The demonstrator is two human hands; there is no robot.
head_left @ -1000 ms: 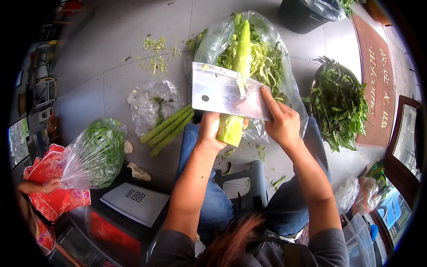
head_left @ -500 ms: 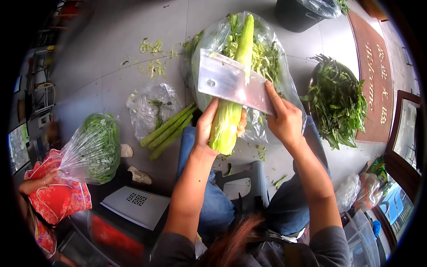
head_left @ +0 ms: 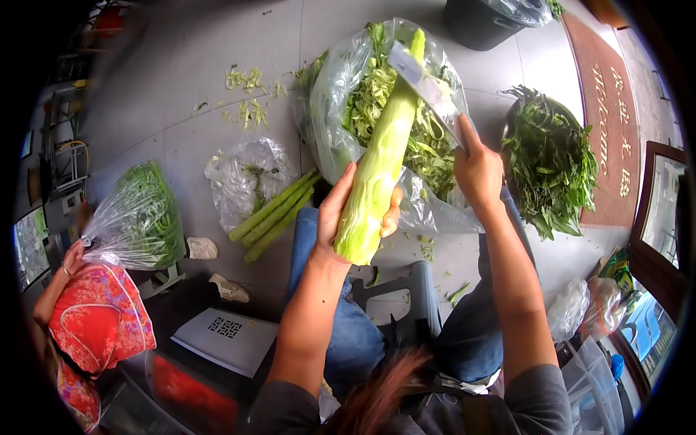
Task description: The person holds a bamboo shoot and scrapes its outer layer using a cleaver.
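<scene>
A thick pale-green stalk (head_left: 380,170) slants upward, its wide end toward me. My left hand (head_left: 339,210) is wrapped round its lower part, thumb on one side and fingertips on the other. The fingers of my right hand (head_left: 475,163) are closed on a metal cleaver (head_left: 429,88), whose blade lies across the stalk near its narrow tip. Beneath them is an open clear plastic bag (head_left: 330,94) holding leaves and pale peelings (head_left: 435,156). Three long green stalks (head_left: 279,217) lie on the floor left of my left hand.
Crumpled plastic (head_left: 239,181) lies left of the stalks. A bowl of leafy greens (head_left: 551,163) stands at right beside a brown mat (head_left: 605,123). At upper right is a dark bucket (head_left: 482,25). Another person's hand (head_left: 74,257) holds a bag of greens (head_left: 145,217) at left.
The cleaver has moved up the stalk toward its tip and turned more edge-on, with my right hand farther right. The other person's bag has shifted left and up.
</scene>
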